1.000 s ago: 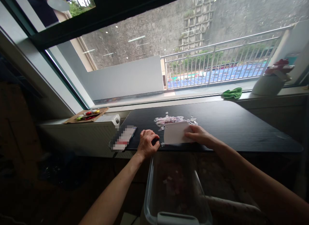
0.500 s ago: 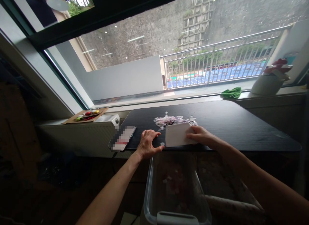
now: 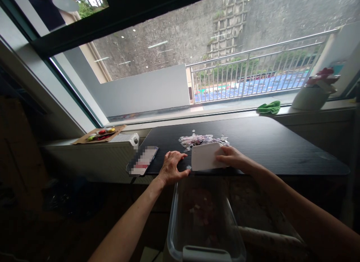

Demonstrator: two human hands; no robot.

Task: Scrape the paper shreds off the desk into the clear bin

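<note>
My right hand [image 3: 227, 156] grips a flat white plastic scraper [image 3: 204, 157] by its right end, tilted up near the table's front edge. Just behind the scraper lies a loose heap of small white and pinkish paper scraps [image 3: 197, 140]. To the left, my left hand [image 3: 174, 165] rests at the table edge with thumb and fingers curved apart, holding nothing. A small clump of scraps [image 3: 188, 167] sits between that thumb and the scraper. Below the edge stands a clear plastic bin [image 3: 172, 224] with some scraps visible inside it.
The dark table [image 3: 270, 145] stands against the window. A phone [image 3: 144, 160], its screen blurred out, lies at the table's left end. Beyond it are a radiator [image 3: 92, 155] and cardboard with colourful items [image 3: 101, 133]. On the sill sit a green cloth [image 3: 269, 107] and a pale container [image 3: 312, 95].
The scraper in my right hand has shifted very slightly to the left. My left hand has stayed in place.
</note>
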